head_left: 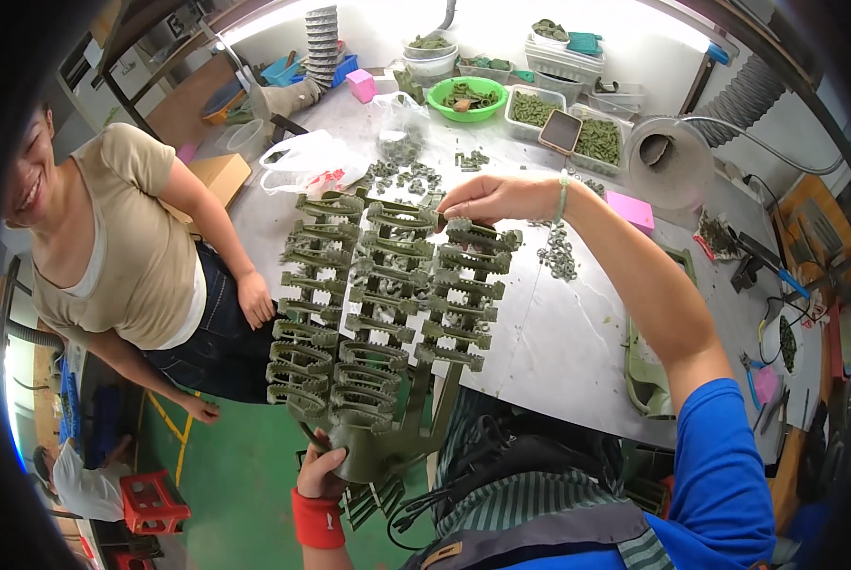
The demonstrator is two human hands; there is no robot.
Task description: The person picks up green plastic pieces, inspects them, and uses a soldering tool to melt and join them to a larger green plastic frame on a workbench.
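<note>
A large olive-green wax tree (387, 313) stands before me in the middle of the view. Rows of curved, toothed pieces (367, 378) stick out along its several stems. At its lower end my left hand (323, 472), with a red wristband, is closed round the base (373, 458), though part of the fingers is hidden behind it. My right hand (487, 200) reaches over to the top right of the tree, thumb and fingers pinched together at a stem end. Whether a small loose piece is in that pinch cannot be made out. Small grey-green pieces (558, 255) lie scattered beyond.
A person (131, 228) stands close on my left beside the metal table (549, 332). Toward the back are a green bowl (463, 98), tubs of green parts (596, 140), a white plastic bag (313, 161) and a wide duct mouth (668, 161). A pink block (630, 211) lies at right.
</note>
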